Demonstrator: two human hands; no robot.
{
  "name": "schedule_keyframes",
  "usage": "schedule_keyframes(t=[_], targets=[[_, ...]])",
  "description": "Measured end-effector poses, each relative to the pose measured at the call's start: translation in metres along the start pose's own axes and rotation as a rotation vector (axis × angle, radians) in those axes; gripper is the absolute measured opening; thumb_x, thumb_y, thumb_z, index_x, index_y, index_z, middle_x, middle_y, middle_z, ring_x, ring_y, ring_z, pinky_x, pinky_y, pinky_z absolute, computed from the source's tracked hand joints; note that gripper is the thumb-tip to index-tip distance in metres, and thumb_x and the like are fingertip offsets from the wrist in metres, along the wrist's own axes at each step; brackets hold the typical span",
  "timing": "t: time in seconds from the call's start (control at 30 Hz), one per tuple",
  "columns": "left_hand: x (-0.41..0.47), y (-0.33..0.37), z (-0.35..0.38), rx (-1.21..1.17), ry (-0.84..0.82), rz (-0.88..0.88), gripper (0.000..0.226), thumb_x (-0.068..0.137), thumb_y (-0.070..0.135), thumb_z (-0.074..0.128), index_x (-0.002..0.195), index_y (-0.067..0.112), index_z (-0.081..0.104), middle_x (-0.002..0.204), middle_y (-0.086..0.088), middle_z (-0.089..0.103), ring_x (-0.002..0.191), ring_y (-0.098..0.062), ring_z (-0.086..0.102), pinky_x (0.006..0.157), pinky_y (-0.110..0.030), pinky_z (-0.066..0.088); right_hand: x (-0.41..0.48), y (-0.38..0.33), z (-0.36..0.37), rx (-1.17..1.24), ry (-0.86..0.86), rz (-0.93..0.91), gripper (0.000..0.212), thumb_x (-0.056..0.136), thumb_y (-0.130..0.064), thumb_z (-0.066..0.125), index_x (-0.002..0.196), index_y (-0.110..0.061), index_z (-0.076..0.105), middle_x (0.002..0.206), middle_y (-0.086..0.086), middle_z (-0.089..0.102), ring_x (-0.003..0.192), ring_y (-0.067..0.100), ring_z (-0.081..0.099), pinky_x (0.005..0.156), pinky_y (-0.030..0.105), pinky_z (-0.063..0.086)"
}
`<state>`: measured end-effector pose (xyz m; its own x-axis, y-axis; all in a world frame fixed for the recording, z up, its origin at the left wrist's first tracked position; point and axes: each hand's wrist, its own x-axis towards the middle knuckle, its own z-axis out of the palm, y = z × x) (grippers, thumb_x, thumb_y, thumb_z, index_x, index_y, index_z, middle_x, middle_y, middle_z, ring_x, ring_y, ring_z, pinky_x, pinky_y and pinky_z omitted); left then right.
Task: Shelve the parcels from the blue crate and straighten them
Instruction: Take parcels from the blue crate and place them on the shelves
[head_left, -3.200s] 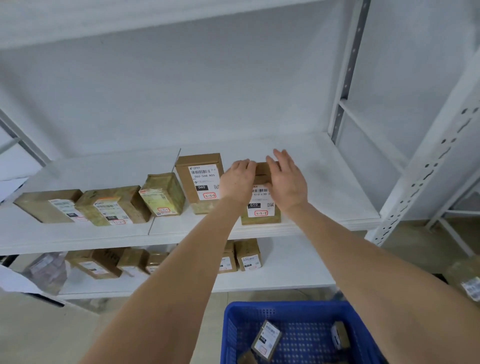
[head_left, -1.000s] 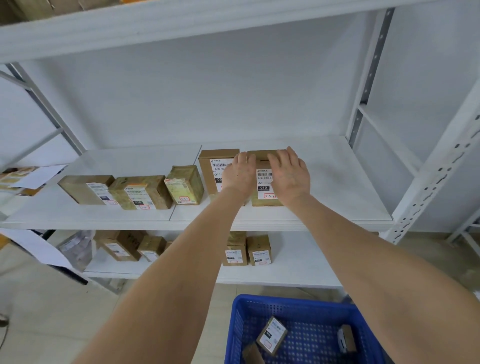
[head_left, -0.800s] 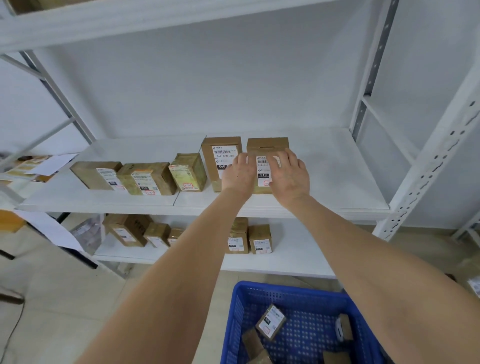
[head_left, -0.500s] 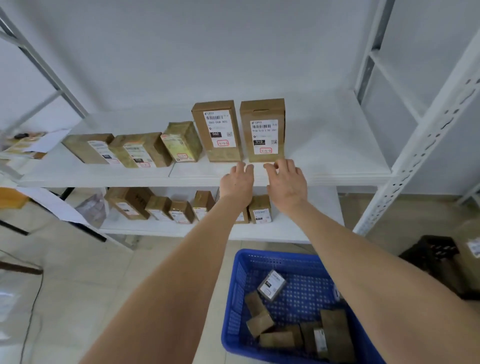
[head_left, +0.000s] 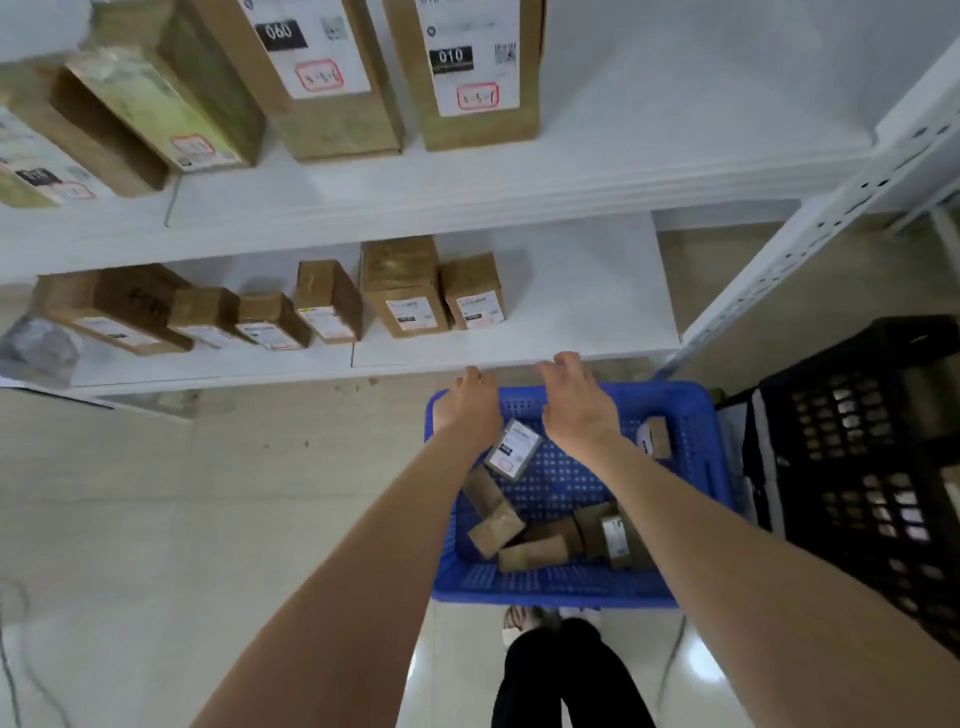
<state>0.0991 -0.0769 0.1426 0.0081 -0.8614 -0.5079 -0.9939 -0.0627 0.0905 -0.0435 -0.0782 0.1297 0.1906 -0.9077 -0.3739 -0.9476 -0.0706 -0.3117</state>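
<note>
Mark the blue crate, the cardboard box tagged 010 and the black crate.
Blue plastic crate (head_left: 550, 584): head view, near wall.
Brown cardboard box tagged 010 (head_left: 467, 78): head view, white label on its front.
Black latticed plastic crate (head_left: 857, 457): head view, latticed side wall.

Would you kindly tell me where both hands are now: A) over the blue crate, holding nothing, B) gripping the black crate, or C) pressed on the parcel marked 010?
A: the left hand and right hand hang open above the blue crate, away from the parcel marked 010.
</note>
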Motion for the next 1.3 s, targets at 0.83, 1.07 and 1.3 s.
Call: schedule_keyframes(t=[0.83, 1.07, 1.3], targets=[[0.284, -0.07, 0.472, -0.53, -0.33, -0.366, 0.058, 0.09, 0.013, 0.048, 0.144, 0.002, 0.027, 0.141, -0.02, 0.04, 0.126, -0.037, 0.044, 0.101, -0.043, 0.042, 0.185, 0.139, 0.484, 1.199, -0.474, 0.795, 0.035, 0.089, -0.009, 0.061, 0.121, -0.011, 0.046, 0.1, 0.002, 0.054, 0.094, 0.015, 0.049, 0.099, 0.037, 0.043], [0.25, -0.059, 0.446, -0.801, -0.262, -0.449, 0.038, 0.087, 0.014, 0.058, 0.123, 0.005, 0.058, 0.117, -0.013, 0.064, 0.107, -0.029, 0.061, 0.092, -0.04, 0.051, 0.169, 0.147, 0.446, 1.334, -0.451, 0.832, 0.017, 0.092, -0.015, 0.059, 0.109, -0.019, 0.059, 0.112, 0.007, 0.063, 0.107, 0.027, 0.057, 0.093, 0.044, 0.048], [0.153, -0.025, 0.329, -1.066, -0.216, -0.508, 0.026, 0.088, 0.014, 0.062, 0.113, 0.007, 0.058, 0.107, -0.01, 0.066, 0.095, -0.025, 0.065, 0.085, -0.047, 0.056, 0.088, 0.129, 0.324, 1.6, -0.378, 0.936, 0.015, 0.096, -0.012, 0.055, 0.109, -0.02, 0.056, 0.113, 0.007, 0.06, 0.112, 0.035, 0.055, 0.101, 0.067, 0.036]])
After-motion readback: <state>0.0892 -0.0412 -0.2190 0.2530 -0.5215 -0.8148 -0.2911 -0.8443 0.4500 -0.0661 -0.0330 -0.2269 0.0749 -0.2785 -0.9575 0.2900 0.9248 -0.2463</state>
